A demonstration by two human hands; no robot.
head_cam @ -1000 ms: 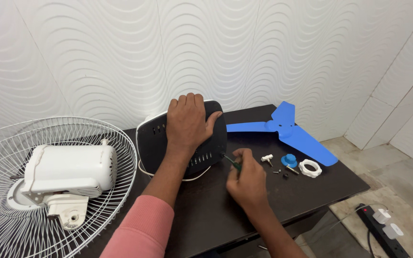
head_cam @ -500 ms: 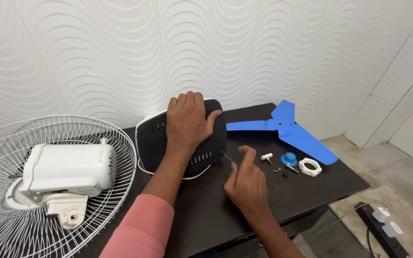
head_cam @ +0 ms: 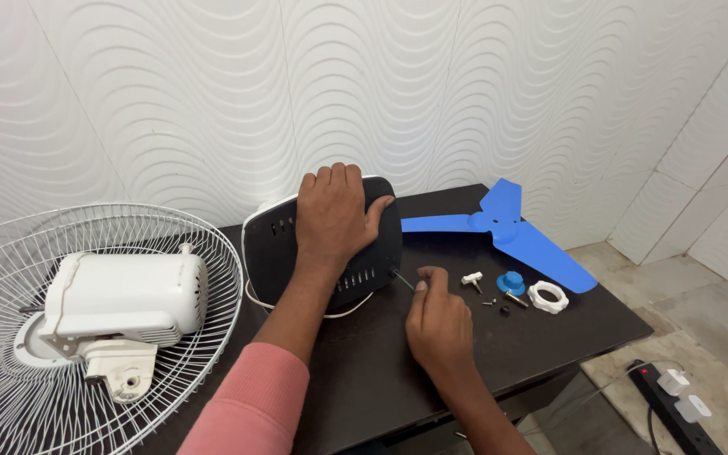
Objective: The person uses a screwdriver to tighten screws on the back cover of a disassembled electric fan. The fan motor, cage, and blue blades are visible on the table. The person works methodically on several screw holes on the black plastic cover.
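On the dark table: black fan base under the flat, open left hand; right hand pinching a thin screwdriver at its edge

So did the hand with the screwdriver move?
Yes. The right hand slid down the table toward the person, away from the black fan cover. Its screwdriver tip stays there.

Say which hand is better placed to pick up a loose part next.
Probably the right hand: it lies beside the small parts on the table, while the left hand presses on the black housing.
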